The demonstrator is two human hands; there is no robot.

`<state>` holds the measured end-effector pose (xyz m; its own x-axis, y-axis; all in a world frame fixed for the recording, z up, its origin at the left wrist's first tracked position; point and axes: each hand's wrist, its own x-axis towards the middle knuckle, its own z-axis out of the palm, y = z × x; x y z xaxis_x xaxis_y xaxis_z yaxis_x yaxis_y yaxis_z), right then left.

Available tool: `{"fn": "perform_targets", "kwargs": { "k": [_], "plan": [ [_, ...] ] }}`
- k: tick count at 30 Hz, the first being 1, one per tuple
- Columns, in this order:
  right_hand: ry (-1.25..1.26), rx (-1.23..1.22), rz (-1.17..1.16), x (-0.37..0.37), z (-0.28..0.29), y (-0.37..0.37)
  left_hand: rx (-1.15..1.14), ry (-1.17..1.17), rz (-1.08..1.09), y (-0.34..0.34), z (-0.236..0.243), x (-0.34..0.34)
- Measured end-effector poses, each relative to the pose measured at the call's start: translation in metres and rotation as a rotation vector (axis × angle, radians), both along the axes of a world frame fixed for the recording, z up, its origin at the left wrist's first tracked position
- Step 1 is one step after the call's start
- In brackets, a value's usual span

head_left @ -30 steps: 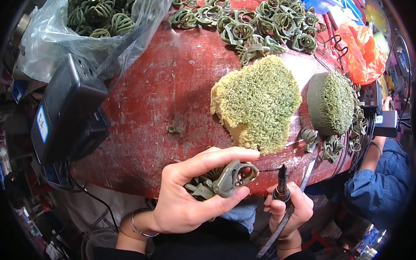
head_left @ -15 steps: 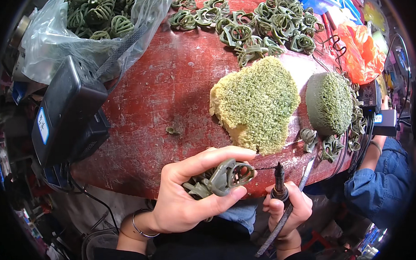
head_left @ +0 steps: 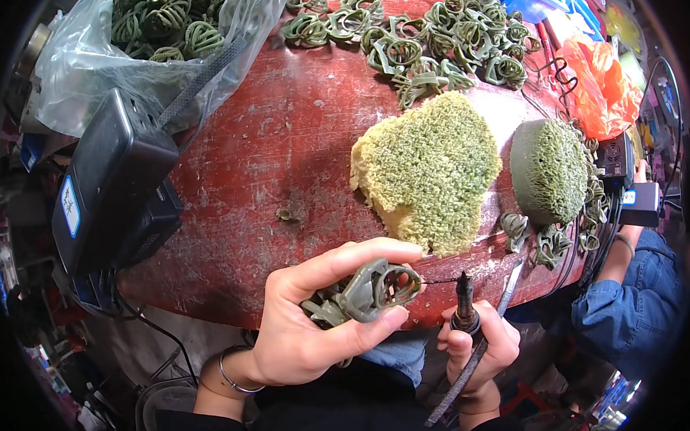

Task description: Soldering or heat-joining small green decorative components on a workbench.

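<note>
Between its thumb and fingers, my left hand (head_left: 306,312) grips a cluster of dark green looped pieces, one openwork piece (head_left: 374,290) facing up at the fingertips. My right hand (head_left: 492,343) holds a dark pen-like tool (head_left: 463,302) that resembles a soldering iron, its blackened tip upright. A flat grey metal strip (head_left: 468,371) also passes through that hand, slanting up to the right. From the green piece toward the tool's tip runs a thin dark line; whether it touches either cannot be made out. Just beyond my left fingertips lies a rough yellow-green sponge-like slab (head_left: 434,167).
A round green bristly block (head_left: 549,170) stands right of the slab on the red table (head_left: 252,158). Looped green pieces (head_left: 468,36) lie at the back. A clear bag (head_left: 74,80) and black device (head_left: 116,185) stand left. Right are an orange bag (head_left: 599,89) and another person's sleeve (head_left: 625,304).
The looped green piece at my left fingertips has turned slightly. Both hands keep nearly the same places and grips. The table scene has shifted a little in view.
</note>
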<state>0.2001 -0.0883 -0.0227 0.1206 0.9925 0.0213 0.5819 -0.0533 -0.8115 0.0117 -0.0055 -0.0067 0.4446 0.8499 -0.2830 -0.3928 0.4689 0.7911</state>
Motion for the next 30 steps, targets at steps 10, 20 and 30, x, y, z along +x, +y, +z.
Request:
{"fn": "perform_targets", "kwargs": {
  "k": [10, 20, 30],
  "plan": [
    [0.01, -0.015, -0.008, -0.0023, 0.0015, 0.0002, -0.013, -0.002, 0.014, -0.0003, 0.0014, -0.0013],
    [0.178, -0.007, -0.075, 0.0012, -0.0023, -0.003, 0.019, 0.106, 0.075, -0.0019, 0.0006, 0.0028],
    [0.132, 0.007, -0.124, -0.0029, -0.0038, -0.0035, 0.451, 0.475, 0.092, 0.0004, 0.0021, -0.0015]
  ]
}}
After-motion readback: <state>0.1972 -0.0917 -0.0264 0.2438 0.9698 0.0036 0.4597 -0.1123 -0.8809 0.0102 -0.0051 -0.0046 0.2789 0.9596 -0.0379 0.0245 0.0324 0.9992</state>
